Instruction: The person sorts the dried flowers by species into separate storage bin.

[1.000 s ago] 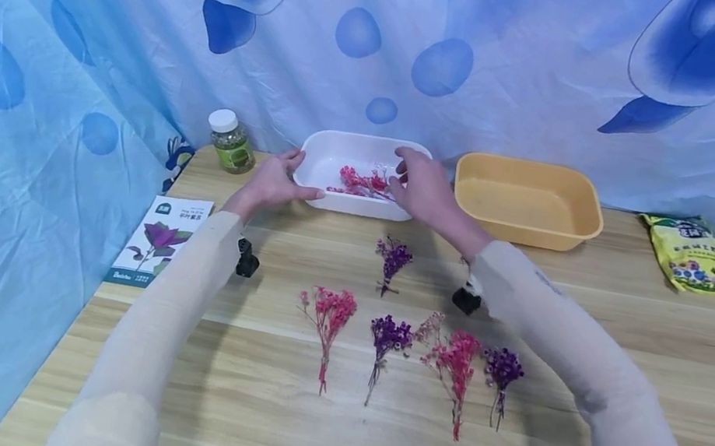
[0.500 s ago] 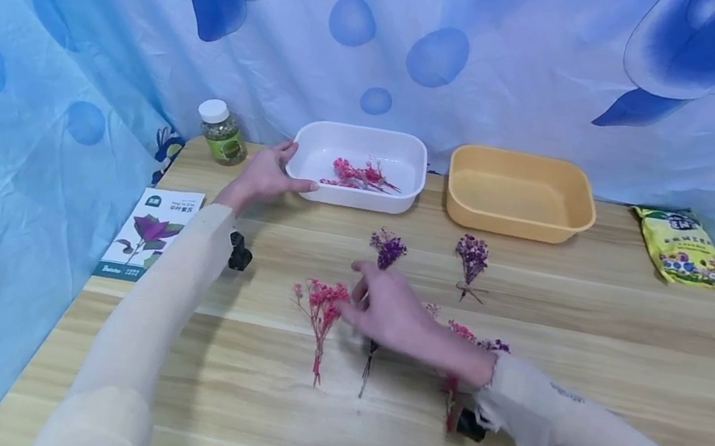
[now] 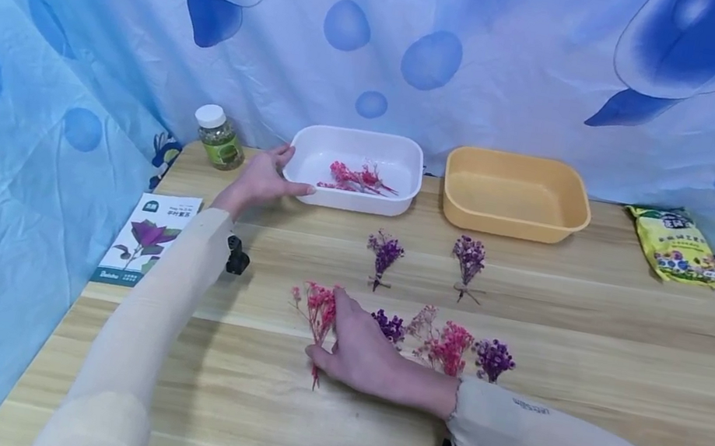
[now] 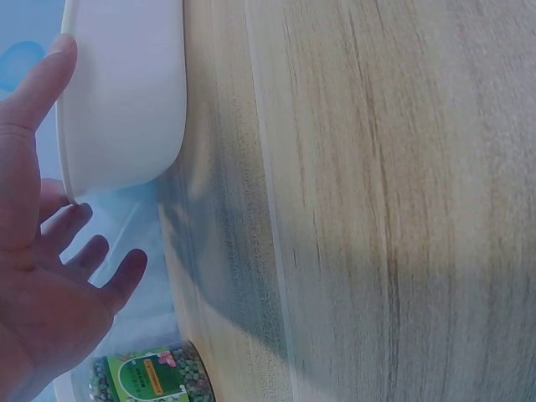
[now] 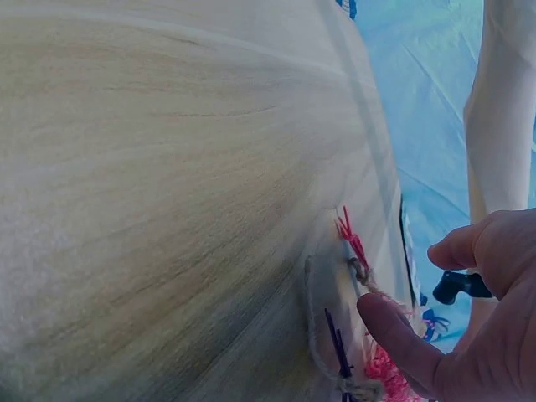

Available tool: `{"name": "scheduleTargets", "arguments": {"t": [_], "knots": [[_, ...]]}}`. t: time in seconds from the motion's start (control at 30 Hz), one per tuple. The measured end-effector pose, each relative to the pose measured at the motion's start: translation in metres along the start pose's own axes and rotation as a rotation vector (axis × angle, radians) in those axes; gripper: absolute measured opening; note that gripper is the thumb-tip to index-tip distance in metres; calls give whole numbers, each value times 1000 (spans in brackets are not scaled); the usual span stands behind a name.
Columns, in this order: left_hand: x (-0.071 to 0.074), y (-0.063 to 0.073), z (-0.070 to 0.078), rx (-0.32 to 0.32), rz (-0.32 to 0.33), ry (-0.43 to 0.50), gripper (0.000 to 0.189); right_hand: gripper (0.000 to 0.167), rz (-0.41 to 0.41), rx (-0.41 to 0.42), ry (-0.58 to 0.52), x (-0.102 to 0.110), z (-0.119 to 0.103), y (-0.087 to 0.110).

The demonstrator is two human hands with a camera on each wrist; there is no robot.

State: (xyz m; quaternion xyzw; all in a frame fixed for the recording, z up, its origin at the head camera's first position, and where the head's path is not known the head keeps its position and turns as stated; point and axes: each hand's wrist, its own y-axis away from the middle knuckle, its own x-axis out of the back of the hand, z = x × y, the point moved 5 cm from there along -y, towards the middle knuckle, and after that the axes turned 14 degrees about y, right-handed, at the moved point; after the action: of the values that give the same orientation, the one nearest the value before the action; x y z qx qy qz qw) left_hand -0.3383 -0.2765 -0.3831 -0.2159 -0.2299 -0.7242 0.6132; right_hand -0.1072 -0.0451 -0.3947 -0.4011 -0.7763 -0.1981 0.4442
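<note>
My left hand (image 3: 261,179) holds the near left corner of a white plastic tub (image 3: 368,204), thumb on the front and fingers at the end. Pink dried flowers (image 3: 358,176) lie inside the tub. My right hand (image 3: 364,354) is at a pink dried-flower bunch (image 3: 318,305), thumb and fingers spread on either side of its stems. In the right wrist view a gap shows between thumb (image 5: 456,249) and index finger (image 5: 394,335), by the tied pink stems (image 5: 353,239). A purple bunch (image 3: 388,326) is partly hidden behind the right hand.
Right of these lie a pink bunch (image 3: 449,347) and a purple bunch (image 3: 493,359). Two purple bunches (image 3: 384,255) (image 3: 468,261) lie farther back. A yellow tub (image 3: 509,225), yellow packet (image 3: 678,247), jar (image 3: 220,141) and flower-picture packet (image 3: 145,239) stand around.
My right hand has left the white tub, where pink flowers lie, and come down to the pink bunch at the front left. The left hand stays at the tub's corner.
</note>
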Motion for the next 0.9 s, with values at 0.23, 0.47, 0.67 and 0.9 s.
{"name": "scheduleTargets", "arguments": {"t": [0.23, 0.47, 0.67, 0.9], "knots": [[0, 0, -1, -2, -10, -22, 111, 101, -33, -64, 40, -9, 3, -4], [0, 0, 1, -9, -7, -20, 111, 105, -60, -96, 25, -17, 4, -10], [1, 0, 2, -11, -8, -15, 111, 108, -77, -130, 48, -23, 3, -17], [1, 0, 1, -5, -7, -23, 109, 106, -83, -178, 68, -27, 3, -22]]}}
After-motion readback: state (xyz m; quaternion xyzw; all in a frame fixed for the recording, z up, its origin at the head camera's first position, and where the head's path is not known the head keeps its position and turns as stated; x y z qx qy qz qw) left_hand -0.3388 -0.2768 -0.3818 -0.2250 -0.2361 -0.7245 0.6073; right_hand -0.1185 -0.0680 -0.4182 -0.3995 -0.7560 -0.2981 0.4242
